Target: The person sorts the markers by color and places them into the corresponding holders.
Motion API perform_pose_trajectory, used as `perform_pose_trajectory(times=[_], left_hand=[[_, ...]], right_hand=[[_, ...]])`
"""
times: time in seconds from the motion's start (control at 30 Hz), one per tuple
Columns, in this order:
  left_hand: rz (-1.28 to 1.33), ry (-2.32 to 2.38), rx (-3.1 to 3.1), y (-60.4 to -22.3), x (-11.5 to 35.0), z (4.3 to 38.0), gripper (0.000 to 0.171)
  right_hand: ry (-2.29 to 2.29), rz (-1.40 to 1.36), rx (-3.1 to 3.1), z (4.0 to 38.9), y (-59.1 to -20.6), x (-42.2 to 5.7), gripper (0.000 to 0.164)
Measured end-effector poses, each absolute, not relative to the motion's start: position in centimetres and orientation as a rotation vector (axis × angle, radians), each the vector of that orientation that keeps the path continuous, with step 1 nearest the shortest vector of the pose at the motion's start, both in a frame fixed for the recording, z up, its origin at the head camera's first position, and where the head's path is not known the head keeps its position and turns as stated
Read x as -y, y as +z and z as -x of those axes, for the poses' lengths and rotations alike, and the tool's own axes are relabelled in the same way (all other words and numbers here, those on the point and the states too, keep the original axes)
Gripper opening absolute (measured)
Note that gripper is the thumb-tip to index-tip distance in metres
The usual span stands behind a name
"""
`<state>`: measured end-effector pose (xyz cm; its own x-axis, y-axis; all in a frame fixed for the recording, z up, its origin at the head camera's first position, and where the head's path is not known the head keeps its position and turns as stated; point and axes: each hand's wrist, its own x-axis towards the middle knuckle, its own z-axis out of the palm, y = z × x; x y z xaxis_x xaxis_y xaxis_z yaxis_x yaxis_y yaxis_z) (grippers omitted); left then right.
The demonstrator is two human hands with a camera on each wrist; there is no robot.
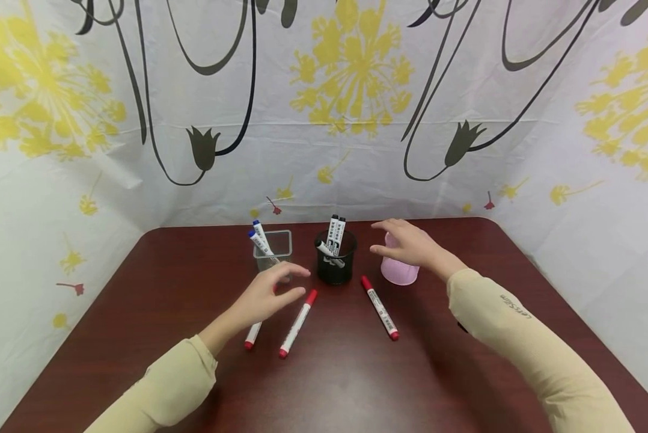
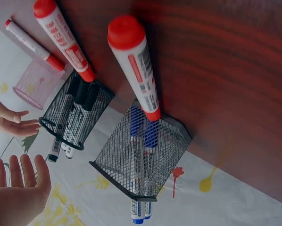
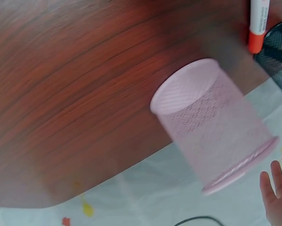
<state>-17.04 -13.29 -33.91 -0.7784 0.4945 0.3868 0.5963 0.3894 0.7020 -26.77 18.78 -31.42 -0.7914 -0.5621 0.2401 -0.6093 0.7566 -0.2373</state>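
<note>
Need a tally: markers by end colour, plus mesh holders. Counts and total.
Red markers: 3
Blue markers: 2
Black markers: 3
Grey holder: 1
Black holder: 1
Pink holder: 1
Total: 11 (8 markers, 3 holders)
</note>
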Motion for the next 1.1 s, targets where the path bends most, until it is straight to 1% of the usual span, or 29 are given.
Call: perform_pose_trajectory(times=[0.13, 0.23, 0.5, 0.8, 0.93, 1.1], left_hand=[[1.067, -1.273, 2.498, -34.4, 13.3, 16.5, 0.029], [1.132, -1.121, 2.464, -34.7, 13.2, 16.2, 0.029], [1.265, -0.749, 2.369, -35.4, 13.6, 15.7, 0.025], [1.247, -0.515, 2.401, -36.5, 15.4, 15.4, 0.025], [1.246, -0.459, 2.398, -37.3, 16.5, 15.6, 0.026], [1.183, -0.418, 2.482, -38.3, 18.1, 15.8, 0.026]], right_hand=[[0.471, -0.903, 2.780, 26.6, -31.2, -20.6, 0.057], [0.479, -0.875, 2.765, 26.4, -31.2, -21.9, 0.055], [0.476, -0.829, 2.725, 25.8, -32.0, -24.6, 0.056], [0.487, -0.813, 2.715, 25.6, -33.1, -26.7, 0.057], [0.509, -0.801, 2.722, 25.6, -33.8, -27.0, 0.057], [0.527, -0.780, 2.736, 25.3, -34.4, -27.1, 0.060]])
